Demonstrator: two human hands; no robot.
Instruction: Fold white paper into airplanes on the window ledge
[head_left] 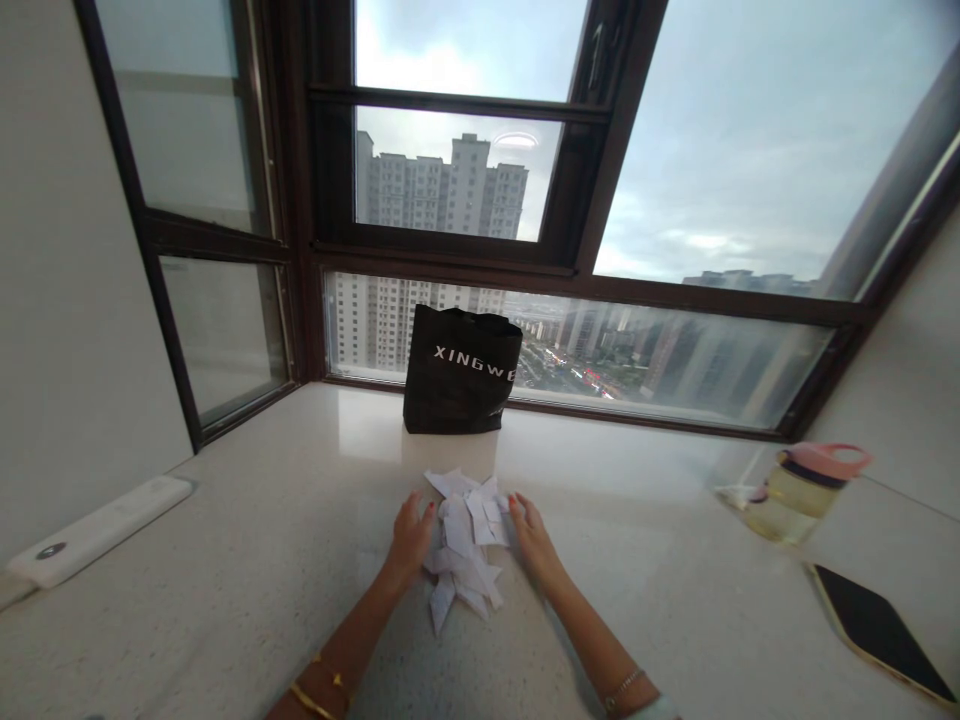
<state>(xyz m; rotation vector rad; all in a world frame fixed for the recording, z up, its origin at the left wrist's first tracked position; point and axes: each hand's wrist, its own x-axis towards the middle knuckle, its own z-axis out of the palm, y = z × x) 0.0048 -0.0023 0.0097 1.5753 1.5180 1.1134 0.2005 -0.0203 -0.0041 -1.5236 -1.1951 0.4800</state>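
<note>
A loose heap of torn white paper pieces (461, 535) lies on the pale speckled counter, between my two hands. At the heap's left edge is my left hand (412, 533), its fingers apart and the thumb beside the paper. My right hand (531, 532) rests along the right edge, fingers spread, the tips close to or touching a scrap. Neither hand grips anything. Behind the heap a black bag (461, 375) with white lettering stands upright against the window.
A white power strip (105, 530) lies at the left by the wall. To the right stand a yellowish bottle with a pink lid (802, 495) and a dark-screened phone (881, 630) lying flat. Brown-framed windows (465, 260) border the counter's back.
</note>
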